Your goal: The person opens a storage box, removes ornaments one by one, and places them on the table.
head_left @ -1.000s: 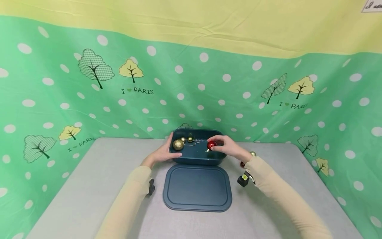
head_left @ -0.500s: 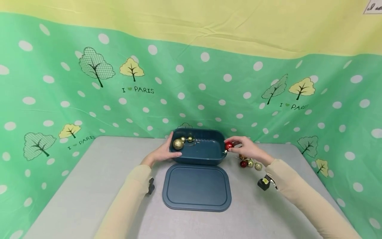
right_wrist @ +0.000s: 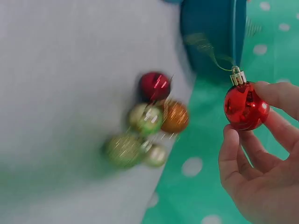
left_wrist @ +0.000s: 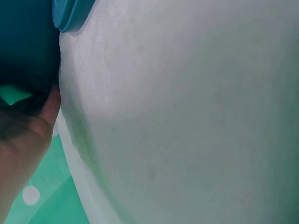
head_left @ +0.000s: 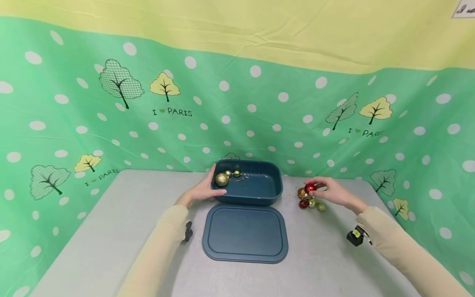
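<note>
My right hand pinches a shiny red bauble between thumb and fingertips. In the right wrist view the gold cap and looped string of this red bauble point towards the box. Loose baubles lie below it: a dark red bauble, a copper bauble and several gold-green ones. My left hand grips the left end of a dark blue box, thumb over the front rim. Inside, at the left, sit a large glittery gold bauble and two small gold ones.
A flat blue lid lies on the grey table, just in front of the box. Behind the table's far edge hangs a green and yellow curtain, close to the box's back wall.
My right hand has carried the red bauble out of the box, past its right end and over to the loose baubles. The left hand has stayed on the box.
</note>
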`<state>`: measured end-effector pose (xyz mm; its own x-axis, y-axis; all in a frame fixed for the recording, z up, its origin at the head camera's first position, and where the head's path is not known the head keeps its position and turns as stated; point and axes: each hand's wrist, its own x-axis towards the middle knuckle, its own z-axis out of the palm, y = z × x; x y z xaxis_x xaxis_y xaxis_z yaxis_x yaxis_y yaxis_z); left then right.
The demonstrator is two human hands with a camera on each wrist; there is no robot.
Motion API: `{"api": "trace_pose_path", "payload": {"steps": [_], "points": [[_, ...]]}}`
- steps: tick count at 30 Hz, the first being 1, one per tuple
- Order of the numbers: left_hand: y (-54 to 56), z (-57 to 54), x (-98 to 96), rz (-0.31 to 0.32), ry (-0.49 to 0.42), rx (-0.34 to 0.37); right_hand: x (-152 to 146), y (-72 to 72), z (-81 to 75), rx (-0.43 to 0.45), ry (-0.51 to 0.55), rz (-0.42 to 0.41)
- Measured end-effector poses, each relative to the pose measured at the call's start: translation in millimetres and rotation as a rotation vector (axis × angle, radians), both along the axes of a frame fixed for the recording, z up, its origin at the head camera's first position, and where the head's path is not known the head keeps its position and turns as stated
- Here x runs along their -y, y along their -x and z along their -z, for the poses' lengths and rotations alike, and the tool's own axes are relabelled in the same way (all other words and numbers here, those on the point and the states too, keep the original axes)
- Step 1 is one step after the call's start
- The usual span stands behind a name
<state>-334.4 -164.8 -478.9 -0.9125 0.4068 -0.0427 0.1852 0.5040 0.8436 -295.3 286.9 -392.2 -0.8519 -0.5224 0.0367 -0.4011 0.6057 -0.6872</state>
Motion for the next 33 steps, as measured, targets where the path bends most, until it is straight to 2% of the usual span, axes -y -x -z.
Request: {"api": "trace_pose_path", "payload": {"steps": [3,11,21,33], "points": [[0.8,0.3,0.5,0.006,-0.001,-0.006,-16,2.2,7.2,-0.019,-0.006,0.025],[-0.8,-2.5,1.5,0.009,-0.005,-0.015,-45,8.4,18.4,0.000,-0.003,0.114],[1.0,-2.2,3.9,0.004,-0.008,-0.017,-62,18.9,40.2,-0.012,0.006,0.118],[-5.1,-5.4,-0.6,-0.004,-0.052,0.015,-65,22.9,59.5,0.106,0.014,0.171]]}}
